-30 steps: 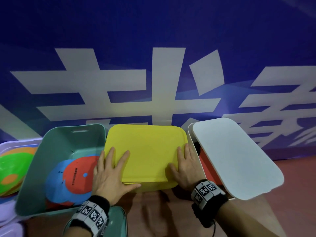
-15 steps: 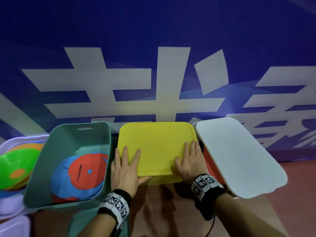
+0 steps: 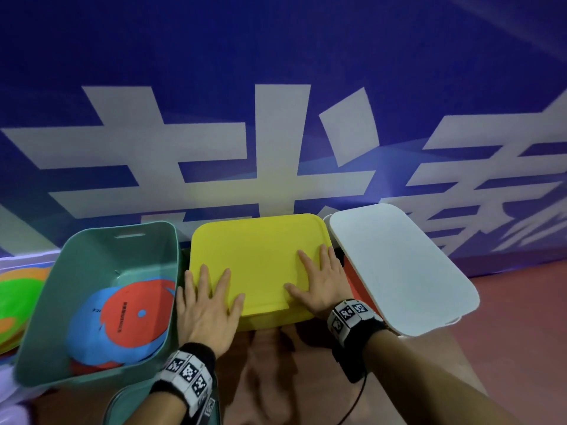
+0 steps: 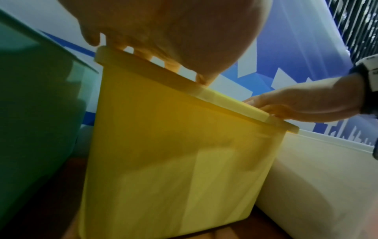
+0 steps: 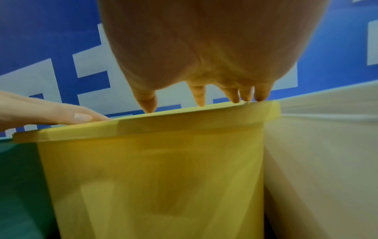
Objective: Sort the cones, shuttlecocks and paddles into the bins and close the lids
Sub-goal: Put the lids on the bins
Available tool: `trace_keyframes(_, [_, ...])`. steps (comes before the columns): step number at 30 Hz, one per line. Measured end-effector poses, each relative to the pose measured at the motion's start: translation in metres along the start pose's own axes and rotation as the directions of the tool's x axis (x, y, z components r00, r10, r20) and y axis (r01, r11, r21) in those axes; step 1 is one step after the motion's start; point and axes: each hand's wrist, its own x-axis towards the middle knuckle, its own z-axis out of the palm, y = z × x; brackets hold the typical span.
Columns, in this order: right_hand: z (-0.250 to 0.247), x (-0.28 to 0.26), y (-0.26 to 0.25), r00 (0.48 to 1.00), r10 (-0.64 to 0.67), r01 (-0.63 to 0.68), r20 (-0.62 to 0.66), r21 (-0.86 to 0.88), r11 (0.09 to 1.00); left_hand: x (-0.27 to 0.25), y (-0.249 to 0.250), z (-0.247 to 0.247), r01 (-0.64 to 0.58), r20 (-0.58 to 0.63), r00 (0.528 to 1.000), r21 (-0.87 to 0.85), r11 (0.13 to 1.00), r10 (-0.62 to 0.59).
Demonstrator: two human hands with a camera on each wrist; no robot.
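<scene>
A yellow bin [image 4: 174, 169] [image 5: 155, 177] stands in the middle with its yellow lid [image 3: 254, 250] lying flat on top. My left hand [image 3: 205, 302] presses the lid's near left corner with straight spread fingers. My right hand [image 3: 322, 280] presses flat on the near right part of the lid. Left of it an uncovered green bin [image 3: 92, 256] holds red and blue paddles [image 3: 122, 320]. On the right a white bin [image 4: 327, 186] carries a white lid [image 3: 395, 265] lying askew, with something red [image 3: 356, 286] showing underneath.
A blue banner with large white characters [image 3: 276, 118] rises right behind the bins. Green and orange flat cones [image 3: 15, 299] lie in a container at the far left. A green lid [image 3: 122, 406] lies on the reddish floor by my left forearm.
The view has shifted so the bins sit further right. Both hands stay flat on the yellow lid, which has settled level on its bin.
</scene>
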Motion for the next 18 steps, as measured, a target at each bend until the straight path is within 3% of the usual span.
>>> trace_keyframes(5, [-0.018, -0.025, 0.026, 0.973, -0.024, 0.061, -0.230, 0.154, 0.986, -0.006, 0.016, -0.007, 0.049, -0.052, 0.997, -0.022, 0.999, -0.050])
trace_keyframes(9, [-0.037, -0.037, 0.073, 0.952, 0.044, 0.026, -0.303, 0.222, 0.975, -0.015, 0.046, -0.004, 0.018, -0.166, 0.986, -0.115, 0.993, -0.037])
trace_keyframes(11, [-0.045, -0.038, 0.103, 0.949, 0.111, -0.052, -0.295, 0.201, 0.978, -0.023, 0.077, -0.001, -0.049, -0.246, 0.969, -0.169, 0.984, 0.006])
trace_keyframes(14, [-0.052, -0.035, 0.148, 0.955, 0.213, -0.195, -0.205, 0.106, 0.975, -0.044, 0.148, 0.008, -0.286, -0.346, 0.920, -0.277, 0.917, 0.183])
trace_keyframes(16, [-0.053, -0.035, 0.174, 0.951, 0.259, -0.255, -0.167, 0.044, 0.966, -0.056, 0.196, 0.018, -0.373, -0.321, 0.910, -0.355, 0.857, 0.263])
trace_keyframes(18, [-0.051, -0.033, 0.198, 0.943, 0.301, -0.305, -0.142, -0.002, 0.952, -0.057, 0.229, 0.029, -0.316, -0.193, 0.946, -0.383, 0.868, 0.260])
